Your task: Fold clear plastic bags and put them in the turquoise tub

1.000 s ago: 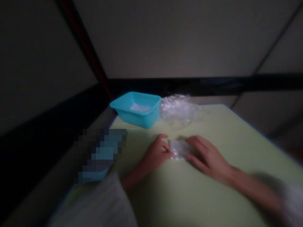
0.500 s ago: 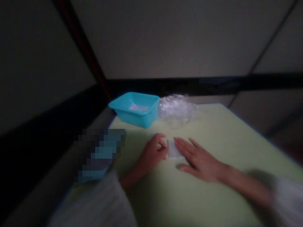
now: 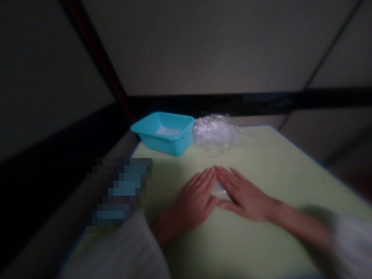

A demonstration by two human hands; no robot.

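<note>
A small, flat, whitish square (image 3: 218, 188), perhaps a plastic packet, lies on the pale green tabletop (image 3: 250, 248). Both hands cover most of it, and only a patch shows between them. My left hand (image 3: 194, 201) is laid flat with fingers stretched out over its left part. From the other side my right hand (image 3: 244, 195) rests flat on its right part, fingers extended. The fingertips and thumbs of the two hands meet or nearly meet. Blur hides what the square is exactly.
A turquoise plastic basin (image 3: 165, 143) with white flat pieces (image 3: 168, 131) inside stands at the table's far left. Beside it lies crumpled clear plastic (image 3: 216, 133). A pixelated blue-grey patch (image 3: 124, 190) covers something at the left edge. Walls rise behind and to the left.
My left hand has gone from curled fingers at the square's left edge to lying flat over it. The right hand stays almost where it was.
</note>
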